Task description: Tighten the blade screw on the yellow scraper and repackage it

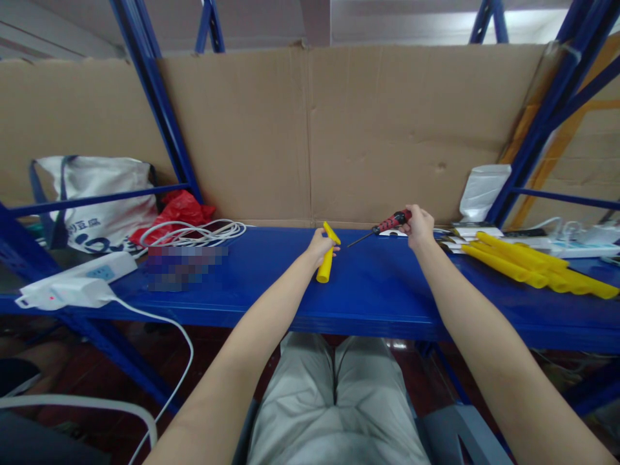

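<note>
Near the middle of the blue shelf, my left hand [321, 247] is closed on a yellow T-shaped piece [325, 267], whose thick tube points down toward the shelf's front edge. My right hand [419, 224], to the right and slightly higher, grips the red and black handle of a screwdriver [390, 223]. Its thin shaft points left and down, with the tip a little to the right of the yellow piece and apart from it. Several similar yellow pieces [527, 260] lie in a pile at the right of the shelf.
Power strip [104, 269], coiled white cable [213, 232], red bag [181, 210] and cloth bag [109, 206] are at the left. Cardboard [242, 135] stands behind the blue shelf [387, 303]. Small boxes and a white pouch [482, 190] are at the back right.
</note>
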`<state>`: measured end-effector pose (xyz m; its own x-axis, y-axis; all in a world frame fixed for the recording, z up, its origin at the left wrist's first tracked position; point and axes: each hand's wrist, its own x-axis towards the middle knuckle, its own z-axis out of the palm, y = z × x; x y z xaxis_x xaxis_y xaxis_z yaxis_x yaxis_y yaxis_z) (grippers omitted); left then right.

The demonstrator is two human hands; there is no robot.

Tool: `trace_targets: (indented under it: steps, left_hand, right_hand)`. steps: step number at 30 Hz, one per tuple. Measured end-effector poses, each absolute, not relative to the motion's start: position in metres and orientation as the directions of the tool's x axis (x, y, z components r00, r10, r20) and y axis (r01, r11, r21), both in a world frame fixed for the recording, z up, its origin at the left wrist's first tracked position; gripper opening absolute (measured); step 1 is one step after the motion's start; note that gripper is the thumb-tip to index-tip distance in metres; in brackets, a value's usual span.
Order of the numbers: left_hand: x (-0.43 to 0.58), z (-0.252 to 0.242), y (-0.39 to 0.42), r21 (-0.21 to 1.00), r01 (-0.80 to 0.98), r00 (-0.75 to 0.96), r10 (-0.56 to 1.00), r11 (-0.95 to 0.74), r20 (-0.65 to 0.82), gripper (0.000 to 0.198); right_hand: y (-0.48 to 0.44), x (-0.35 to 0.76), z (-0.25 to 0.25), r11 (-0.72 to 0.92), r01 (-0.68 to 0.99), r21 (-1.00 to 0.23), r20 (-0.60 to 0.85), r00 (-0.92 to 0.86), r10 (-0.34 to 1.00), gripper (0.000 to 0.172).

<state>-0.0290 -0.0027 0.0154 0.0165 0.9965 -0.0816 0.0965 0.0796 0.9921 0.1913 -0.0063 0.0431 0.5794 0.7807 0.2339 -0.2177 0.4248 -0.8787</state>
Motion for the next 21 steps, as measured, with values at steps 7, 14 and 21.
trace_targets:
  steps: [7, 14, 21]
  left_hand:
    - [-0.034, 0.017, 0.003, 0.999, 0.023, 0.002, 0.999, 0.037, -0.037, 0.066]
    - [-0.036, 0.016, 0.005, 0.996, 0.081, 0.016, 0.999, 0.042, -0.044, 0.061]
    - [-0.033, 0.007, 0.005, 0.972, 0.232, -0.016, 0.999, -0.024, 0.028, 0.059]
  right_hand:
    - [-0.002, 0.196, 0.037, 0.417, -0.193, -0.888, 0.246, 0.566, 0.787, 0.032]
    - [-0.003, 0.202, 0.035, 0.314, -0.197, -0.929, 0.139, 0.599, 0.788, 0.022]
    - [0.006, 0.235, 0.017, 0.110, 0.040, -0.993, 0.103, 0.744, 0.660, 0.010]
